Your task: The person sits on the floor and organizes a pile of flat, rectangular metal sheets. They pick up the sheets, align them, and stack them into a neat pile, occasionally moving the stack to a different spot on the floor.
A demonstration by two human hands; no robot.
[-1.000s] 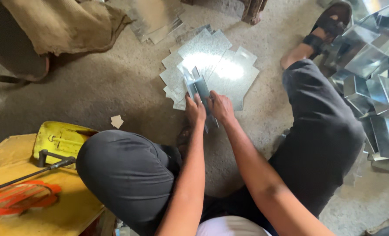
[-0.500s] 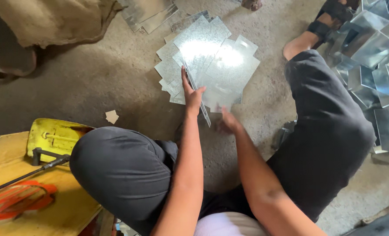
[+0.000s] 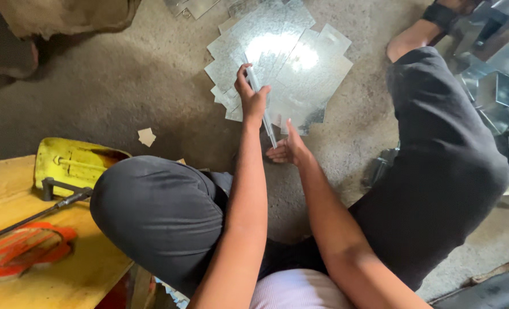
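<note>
Since a second ago both of my hands have come apart: they were side by side on the narrow metal piece, and now my left hand (image 3: 252, 98) has lifted one end of it while my right hand (image 3: 287, 150) has dropped back toward me. My left fingers are curled round the upper part of the thin metal strip (image 3: 261, 106), thumb on one side and fingers on the other, pinching it edge-on so it shows as a bright sliver. My right hand lies low on the floor at the strip's lower end, fingers loosely spread; whether they grip the strip there or only touch it I cannot tell.

Just beyond my left hand lies the stack of galvanized sheet blanks (image 3: 291, 57), flat, thin, notched at the corners and fanned unevenly, with a hard glare off the top one. They rest on the rough grey concrete floor (image 3: 123, 91). My knees in dark trousers flank my arms. To my right stand folded sheet-metal boxes (image 3: 497, 86), shiny and angular. To my left, a yellow wooden board (image 3: 65, 269) carries a yellow metal tool (image 3: 71, 163) and an orange coil (image 3: 25, 249). A small scrap (image 3: 147, 137) lies on the floor between them and the sheets.
</note>
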